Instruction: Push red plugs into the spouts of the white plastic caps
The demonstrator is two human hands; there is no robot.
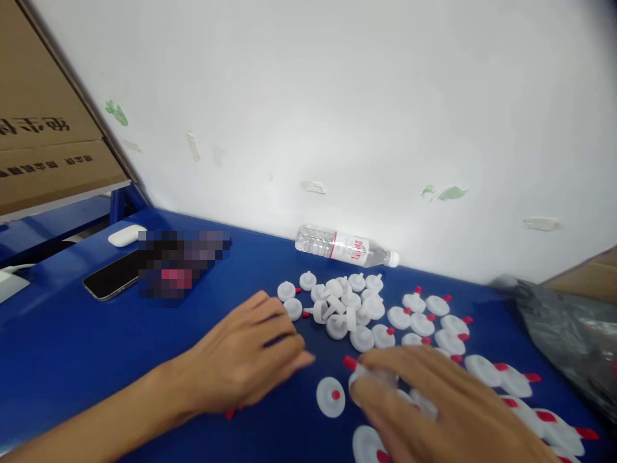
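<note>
My left hand (243,357) is closed, fingers curled and thumb pressed in; whatever it may hold is hidden. By its wrist lies a small red piece (230,414), partly covered. My right hand (429,402), blurred by motion, pinches a white nozzle lid with a red tip (351,364) between thumb and fingers. Between the hands a red-tipped white lid (330,397) lies flat, and another lid (367,444) is nearer me. Ahead is a pile of white nozzle lids (337,307), mostly without red tips. More red-tipped lids (450,341) spread to the right, some under my right hand.
A clear plastic bottle (349,247) lies against the white wall (337,96). On the blue table (255,251), a phone (113,276) and a white mouse-like object (127,235) lie left. A dark plastic bag (559,328) is at right; a cardboard box (48,141) stands upper left.
</note>
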